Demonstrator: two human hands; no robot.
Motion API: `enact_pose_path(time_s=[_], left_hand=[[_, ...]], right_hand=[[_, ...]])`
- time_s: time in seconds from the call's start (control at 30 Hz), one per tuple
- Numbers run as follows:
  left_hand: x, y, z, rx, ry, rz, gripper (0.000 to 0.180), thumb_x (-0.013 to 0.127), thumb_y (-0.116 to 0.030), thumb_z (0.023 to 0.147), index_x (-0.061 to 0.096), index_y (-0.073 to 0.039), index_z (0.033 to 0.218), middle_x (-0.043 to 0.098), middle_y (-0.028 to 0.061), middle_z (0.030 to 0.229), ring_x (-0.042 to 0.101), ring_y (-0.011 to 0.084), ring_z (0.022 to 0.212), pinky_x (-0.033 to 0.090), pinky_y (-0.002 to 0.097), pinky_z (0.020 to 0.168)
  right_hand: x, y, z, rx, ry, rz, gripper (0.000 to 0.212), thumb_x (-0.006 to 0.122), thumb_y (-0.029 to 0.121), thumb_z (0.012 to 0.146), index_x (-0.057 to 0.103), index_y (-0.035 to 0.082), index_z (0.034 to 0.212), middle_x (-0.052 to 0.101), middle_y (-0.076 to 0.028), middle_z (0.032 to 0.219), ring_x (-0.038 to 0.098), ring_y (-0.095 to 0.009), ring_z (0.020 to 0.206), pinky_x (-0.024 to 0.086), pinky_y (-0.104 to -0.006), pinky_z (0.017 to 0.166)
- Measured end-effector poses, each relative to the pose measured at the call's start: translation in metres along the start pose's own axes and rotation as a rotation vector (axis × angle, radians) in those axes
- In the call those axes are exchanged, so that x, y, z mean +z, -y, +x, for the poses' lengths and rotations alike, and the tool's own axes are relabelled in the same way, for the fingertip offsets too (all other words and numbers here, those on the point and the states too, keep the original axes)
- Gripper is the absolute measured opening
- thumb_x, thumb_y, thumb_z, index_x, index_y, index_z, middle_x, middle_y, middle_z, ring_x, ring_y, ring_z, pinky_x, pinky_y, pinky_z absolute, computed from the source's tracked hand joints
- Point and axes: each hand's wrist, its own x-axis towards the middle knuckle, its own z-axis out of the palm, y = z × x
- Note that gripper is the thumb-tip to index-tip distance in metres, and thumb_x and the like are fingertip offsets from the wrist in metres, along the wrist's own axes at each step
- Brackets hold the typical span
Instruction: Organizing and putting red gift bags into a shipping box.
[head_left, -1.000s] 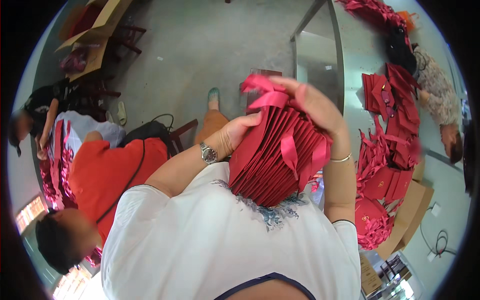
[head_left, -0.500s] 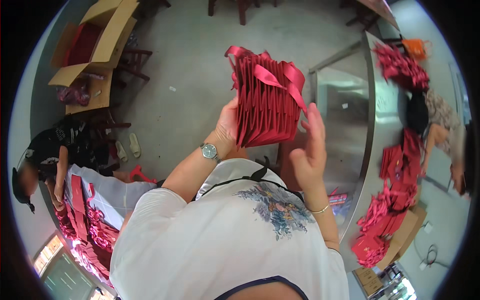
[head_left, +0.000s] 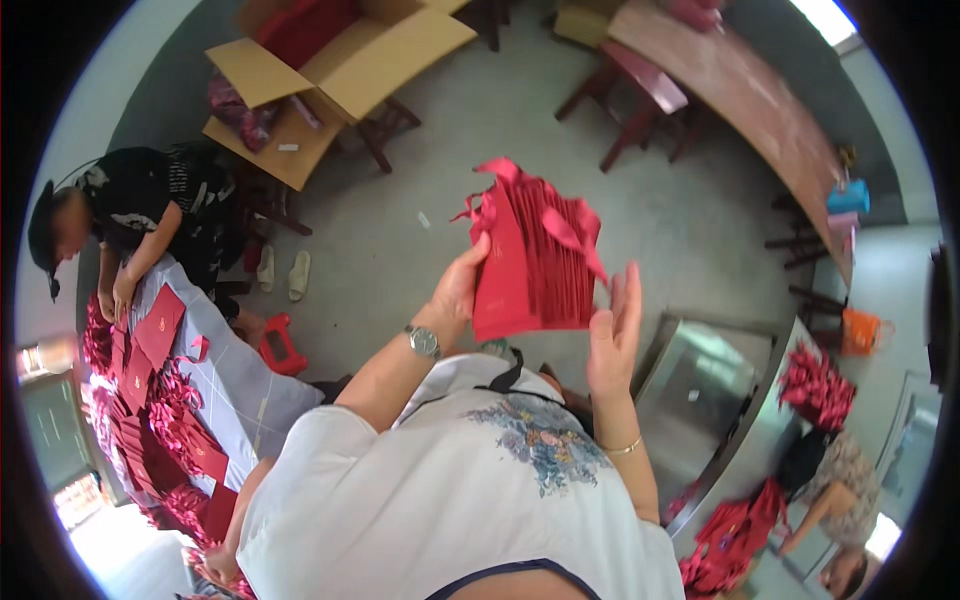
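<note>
A stack of red paper bags point(head_left: 508, 272) with shiny red ribbons stands upright in front of my chest. My left hand point(head_left: 458, 286) grips its left side, the thumb on the face of the nearest bag and the other fingers hidden behind. Beside the right edge of the stack is my right hand point(head_left: 614, 350), its fingers stretched upward and the thumb apart. The thumb is close to the lower right corner; whether it touches I cannot tell. Loops of ribbon point(head_left: 572, 232) hang over the top of the bags.
An open cardboard box point(head_left: 395, 65) stands at the far left. At the left, a person in black point(head_left: 160, 215) handles red bags on a cloth-covered table point(head_left: 250, 385), near a red stool point(head_left: 282, 345). A metal-topped cabinet point(head_left: 700, 385) stands right; another person point(head_left: 840, 490) is beyond it.
My view has turned left, so the cardboard box and left table sit farther right in the picture. The bag stack now shows more of its front face. My right hand stays beside it.
</note>
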Motion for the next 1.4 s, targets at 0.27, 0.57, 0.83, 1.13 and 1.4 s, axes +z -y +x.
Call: enact_pose_path(time_s=[0.27, 0.57, 0.83, 1.13, 1.4], left_hand=[[0.011, -0.053, 0.054, 0.485, -0.185, 0.493, 0.033, 0.063, -0.021, 0.088, 0.054, -0.004, 0.115, 0.062, 0.0069, 0.107, 0.062, 0.0170, 0.093, 0.052, 0.0331, 0.083], [0.098, -0.175, 0.203, 0.310, 0.078, -0.084, 0.056, 0.050, -0.046, 0.091, 0.047, -0.004, 0.128, 0.052, 0.0174, 0.129, 0.052, 0.0310, 0.116, 0.040, 0.0477, 0.101], [0.180, -0.270, 0.294, 0.288, 0.112, -0.261, 0.046, 0.043, -0.034, 0.091, 0.053, -0.002, 0.123, 0.058, 0.0170, 0.120, 0.057, 0.0310, 0.108, 0.043, 0.0458, 0.098], [0.235, -0.375, 0.405, 0.240, 0.237, -0.211, 0.045, 0.041, -0.032, 0.094, 0.052, -0.001, 0.125, 0.057, 0.0178, 0.122, 0.057, 0.0313, 0.110, 0.042, 0.0454, 0.100], [0.280, -0.439, 0.473, 0.210, 0.453, -0.347, 0.048, 0.047, -0.040, 0.093, 0.052, -0.005, 0.125, 0.059, 0.0152, 0.120, 0.059, 0.0291, 0.107, 0.048, 0.0431, 0.094]], right_hand=[[0.024, -0.035, 0.116, 0.519, 0.328, 0.198, 0.071, 0.052, 0.013, 0.092, 0.008, -0.001, 0.146, 0.025, -0.014, 0.147, 0.028, -0.021, 0.133, 0.024, -0.0328, 0.109], [0.031, 0.007, 0.353, 0.187, 0.525, 0.151, 0.078, 0.060, 0.021, 0.090, 0.010, 0.003, 0.147, 0.019, -0.016, 0.151, 0.043, -0.021, 0.122, 0.034, -0.0361, 0.102], [0.055, 0.017, 0.519, -0.353, 0.430, -0.249, 0.043, 0.066, 0.016, 0.084, 0.055, 0.003, 0.124, 0.048, -0.016, 0.133, 0.051, -0.027, 0.114, 0.042, -0.0347, 0.092], [0.091, 0.007, 0.657, -0.480, 0.350, -0.312, 0.032, 0.072, 0.002, 0.072, 0.063, 0.002, 0.103, 0.062, -0.013, 0.112, 0.056, -0.027, 0.106, 0.045, -0.0354, 0.089], [0.104, -0.005, 0.768, -0.349, 0.367, -0.223, 0.041, 0.069, -0.006, 0.070, 0.059, -0.001, 0.110, 0.060, -0.016, 0.115, 0.060, -0.025, 0.101, 0.051, -0.0313, 0.083]])
